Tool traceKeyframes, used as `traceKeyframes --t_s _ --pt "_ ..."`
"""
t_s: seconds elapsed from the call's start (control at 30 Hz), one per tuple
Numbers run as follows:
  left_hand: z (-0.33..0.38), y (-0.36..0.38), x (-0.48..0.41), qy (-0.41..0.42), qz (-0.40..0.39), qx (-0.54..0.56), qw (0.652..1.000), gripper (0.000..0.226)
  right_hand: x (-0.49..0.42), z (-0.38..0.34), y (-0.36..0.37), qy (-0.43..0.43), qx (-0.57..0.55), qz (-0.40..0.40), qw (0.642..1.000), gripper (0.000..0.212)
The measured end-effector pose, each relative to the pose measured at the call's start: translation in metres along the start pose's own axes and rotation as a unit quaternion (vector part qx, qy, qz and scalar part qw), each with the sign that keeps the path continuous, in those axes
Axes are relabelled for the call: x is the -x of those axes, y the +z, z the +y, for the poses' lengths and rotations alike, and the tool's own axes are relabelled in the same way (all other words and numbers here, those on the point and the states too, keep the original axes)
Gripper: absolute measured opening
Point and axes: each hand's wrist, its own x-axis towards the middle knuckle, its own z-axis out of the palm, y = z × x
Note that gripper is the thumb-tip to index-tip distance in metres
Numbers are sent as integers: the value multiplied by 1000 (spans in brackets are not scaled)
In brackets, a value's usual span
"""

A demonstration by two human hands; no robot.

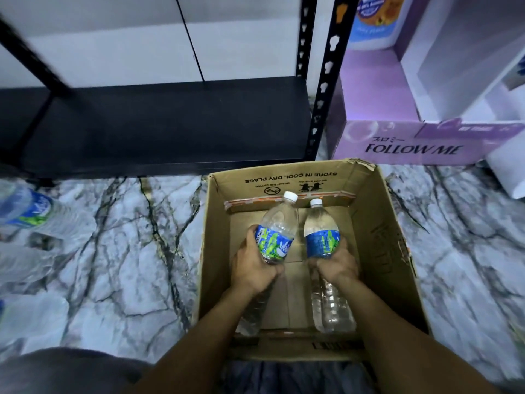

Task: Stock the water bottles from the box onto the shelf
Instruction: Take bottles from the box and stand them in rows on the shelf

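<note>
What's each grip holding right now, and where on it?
Left grip holds the left water bottle around mid-body, by the label's lower edge; right grip holds the right water bottle likewise.

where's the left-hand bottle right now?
Head view, centre: the left-hand bottle is inside the cardboard box, gripped by the left hand, just left of the right-hand bottle.

Both bare forearms stretch toward 12 o'clock, nearly parallel. The left hand (254, 270) grips the left bottle (279, 220) around its label; the right hand (338, 265), at its 3 o'clock, grips the right bottle (321, 223).
</note>
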Motion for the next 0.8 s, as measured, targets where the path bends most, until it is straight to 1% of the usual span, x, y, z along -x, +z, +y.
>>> traceKeyframes --t_s 0.1,0.17,0.27,0.33,0.4,0.53,0.67,0.8 --pt "1 3 0 -32 5 14 999 102 4 3 -1 -1 -41 -32 999 83" --pt "4 5 1 -54 -1 22 998 99 6 4 -1 -12 -65 -50 997 82" --pt "16 0 6 -56 -19 21 998 97 19 -4 -14 -37 -88 -66 993 68" --pt "30 -13 13 -57 -27 27 998 93 35 -14 -30 -39 -114 -71 990 67" --pt "48 -34 24 -65 -37 40 996 89 55 -25 -52 -30 -131 -70 988 72" --pt "101 -96 64 -82 -49 54 994 83 112 -62 -112 -26 -153 -64 986 84" --pt "174 -181 115 -78 -44 96 991 87 188 -140 -191 -88 -144 -76 983 91" --pt "263 -297 179 -52 -8 141 989 90 289 -243 -279 -164 -131 -75 975 79"
